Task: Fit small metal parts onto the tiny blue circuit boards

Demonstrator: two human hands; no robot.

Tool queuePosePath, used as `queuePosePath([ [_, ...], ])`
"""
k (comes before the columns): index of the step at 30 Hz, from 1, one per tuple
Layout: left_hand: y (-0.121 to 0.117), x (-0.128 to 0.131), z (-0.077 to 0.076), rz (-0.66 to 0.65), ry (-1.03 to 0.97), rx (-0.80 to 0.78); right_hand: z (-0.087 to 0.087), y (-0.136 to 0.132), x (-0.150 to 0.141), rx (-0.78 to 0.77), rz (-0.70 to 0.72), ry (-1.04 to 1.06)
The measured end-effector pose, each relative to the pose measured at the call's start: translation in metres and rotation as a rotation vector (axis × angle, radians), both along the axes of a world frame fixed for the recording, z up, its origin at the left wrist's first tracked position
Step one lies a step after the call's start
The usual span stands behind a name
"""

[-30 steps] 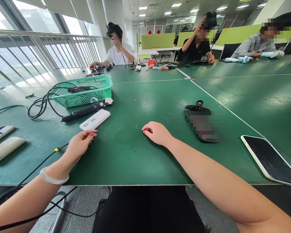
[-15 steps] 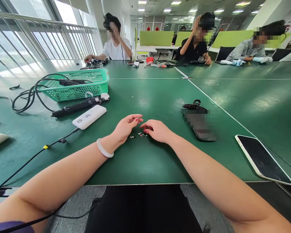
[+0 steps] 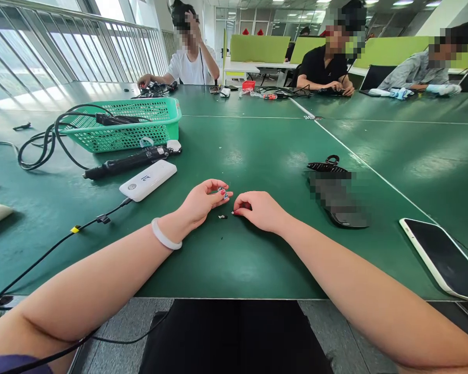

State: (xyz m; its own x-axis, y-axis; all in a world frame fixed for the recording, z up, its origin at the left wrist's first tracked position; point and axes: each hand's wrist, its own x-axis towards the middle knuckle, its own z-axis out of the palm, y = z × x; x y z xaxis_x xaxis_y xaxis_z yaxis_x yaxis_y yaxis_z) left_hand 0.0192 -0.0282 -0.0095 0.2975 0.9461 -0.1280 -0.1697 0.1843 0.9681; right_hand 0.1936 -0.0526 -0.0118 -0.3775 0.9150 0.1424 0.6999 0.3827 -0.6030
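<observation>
My left hand [image 3: 201, 203] is raised a little over the green table [image 3: 234, 259], thumb and fingers closed on small shiny pieces [image 3: 223, 194] of silver and blue, too small to name. Just to the right, my right hand [image 3: 260, 210] is lowered to the tabletop. Its thumb and forefinger are pinched together at a tiny pale piece [image 3: 233, 212], whose kind I cannot make out. Between and below the hands lies a small dark-and-silver piece [image 3: 222, 216]. A white band [image 3: 166, 235] circles my left wrist.
At left are a green basket [image 3: 120, 137] with cables, a black rod-shaped device [image 3: 127, 163] and a white power bank [image 3: 148, 180] with a cable. A black case [image 3: 341, 205], a hair clip [image 3: 328, 165] and a phone [image 3: 448, 259] lie at right. Several people sit across the table.
Most of the small pieces between my hands have gone from the table, and more now show in my left hand. Across the table, the person in black has lowered a raised hand.
</observation>
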Motion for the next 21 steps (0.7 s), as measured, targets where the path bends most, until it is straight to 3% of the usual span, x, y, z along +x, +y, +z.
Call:
queuePosePath([
  [4,0.0,-0.001,-0.001,-0.022,0.014,-0.029,0.003,0.001,0.007,-0.09,-0.102,0.158],
  [7,0.001,-0.001,-0.002,-0.026,0.024,-0.035,0.002,0.0,0.009,-0.036,-0.111,0.147],
  [11,0.001,0.0,-0.002,0.019,0.016,-0.043,-0.003,-0.004,-0.002,0.156,0.022,-0.002],
  [15,0.001,-0.001,-0.002,0.02,0.025,-0.044,-0.007,-0.007,-0.017,0.188,0.127,-0.132],
  [18,0.001,-0.001,-0.001,-0.018,0.029,-0.038,-0.006,-0.006,-0.018,0.181,0.072,-0.126],
  [21,0.0,0.0,-0.001,-0.063,0.039,-0.022,-0.001,-0.006,-0.012,0.163,-0.029,0.011],
])
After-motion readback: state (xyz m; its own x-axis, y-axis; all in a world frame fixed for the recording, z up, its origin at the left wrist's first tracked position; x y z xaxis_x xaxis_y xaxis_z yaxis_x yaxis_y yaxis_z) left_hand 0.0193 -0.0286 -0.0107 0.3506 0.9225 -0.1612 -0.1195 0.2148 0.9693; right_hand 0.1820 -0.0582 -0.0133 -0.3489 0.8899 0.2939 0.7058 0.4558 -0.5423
